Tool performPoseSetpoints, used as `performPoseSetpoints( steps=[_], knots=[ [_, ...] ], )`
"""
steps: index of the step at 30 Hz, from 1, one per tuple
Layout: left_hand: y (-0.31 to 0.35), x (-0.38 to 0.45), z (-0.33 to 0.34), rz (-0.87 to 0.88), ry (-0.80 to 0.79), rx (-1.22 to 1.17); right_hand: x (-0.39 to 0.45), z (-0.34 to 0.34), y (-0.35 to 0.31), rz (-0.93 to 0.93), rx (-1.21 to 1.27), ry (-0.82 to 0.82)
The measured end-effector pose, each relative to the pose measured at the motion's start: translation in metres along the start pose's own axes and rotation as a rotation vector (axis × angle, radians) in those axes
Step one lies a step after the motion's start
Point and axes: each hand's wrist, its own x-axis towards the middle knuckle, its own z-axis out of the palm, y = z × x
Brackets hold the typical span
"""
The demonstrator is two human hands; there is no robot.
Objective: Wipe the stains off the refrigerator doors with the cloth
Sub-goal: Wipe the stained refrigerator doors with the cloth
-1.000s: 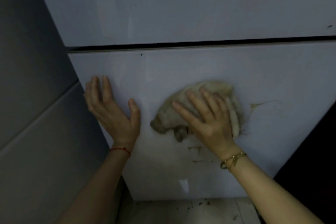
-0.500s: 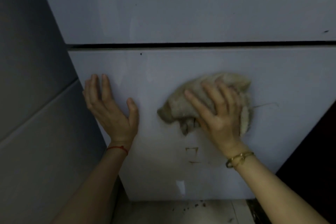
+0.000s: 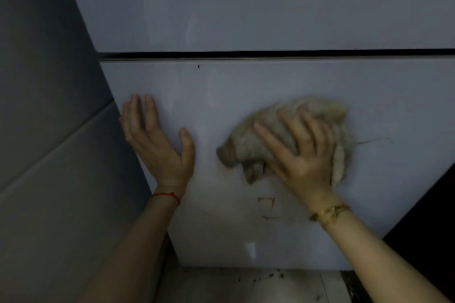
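While we are looking down along the front of the refrigerator, we are pressing a crumpled beige cloth (image 3: 278, 140) flat against the lower door (image 3: 246, 86) with our right hand (image 3: 302, 155), whose fingers (image 3: 268, 138) are lying spread and extended over the fabric rather than curling around it, so the cloth is being pinned to the panel under the palm, not gripped. We are bracing our left hand (image 3: 157, 145) open against the same door near its left edge, well apart from the cloth, with the fingers pointing upward, the thumb splayed to the right, and nothing lying in it. We are wearing a thin red string (image 3: 166, 195) on the left wrist and a gold bracelet (image 3: 330, 213) on the right. Brownish stains (image 3: 267, 208) are showing on the door just below the cloth, and a faint streak (image 3: 371, 141) is trailing to the right of it. A dark horizontal gap (image 3: 270, 53) is separating the lower door from the upper door (image 3: 246, 2), on which small dark specks are showing. A grey wall (image 3: 49, 130) is flanking the refrigerator on the left, and a debris-speckled floor (image 3: 246, 283) is lying beneath the door.
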Motion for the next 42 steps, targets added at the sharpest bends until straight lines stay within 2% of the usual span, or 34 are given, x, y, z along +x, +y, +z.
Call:
performPoseSetpoints(
  steps=[5, 8, 12, 17, 19, 23, 25, 27, 30, 33, 37, 39, 42],
  knots=[
    [-0.001, 0.000, 0.002, -0.001, 0.007, -0.019, -0.087, 0.008, -0.023, -0.230, 0.025, -0.232],
    [0.000, -0.001, 0.001, 0.002, 0.001, -0.022, -0.087, 0.014, -0.015, -0.242, 0.049, -0.181],
    [0.002, 0.002, 0.000, 0.004, 0.010, -0.013, -0.081, 0.024, -0.017, -0.160, 0.027, -0.092],
    [0.002, 0.001, -0.002, 0.017, -0.001, 0.005, -0.115, 0.014, -0.031, -0.234, 0.019, -0.252],
    [0.004, 0.001, -0.003, 0.015, 0.001, 0.006, -0.099, 0.005, -0.026, -0.131, 0.015, -0.217],
    [0.006, 0.002, -0.005, 0.010, -0.004, 0.011, -0.021, -0.002, -0.003, 0.205, 0.026, 0.037],
    [0.007, 0.002, -0.004, 0.008, -0.010, 0.011, 0.014, -0.002, 0.003, 0.276, 0.060, 0.114],
    [0.008, 0.002, -0.004, 0.005, -0.017, 0.011, 0.022, -0.001, -0.003, 0.265, 0.040, 0.096],
    [0.007, 0.001, -0.004, 0.001, -0.023, 0.022, -0.011, -0.003, -0.016, 0.209, 0.016, -0.025],
    [0.005, 0.000, -0.004, 0.008, -0.018, 0.024, -0.047, -0.014, -0.008, 0.290, -0.015, -0.087],
    [0.004, -0.001, -0.003, 0.004, -0.015, 0.021, -0.030, -0.025, 0.032, 0.539, -0.002, 0.074],
    [0.004, -0.001, -0.002, -0.002, -0.012, 0.024, -0.008, -0.025, 0.046, 0.576, -0.013, 0.146],
    [0.003, -0.001, -0.001, 0.003, -0.014, 0.028, -0.007, -0.024, 0.037, 0.489, -0.009, 0.034]
  ],
)
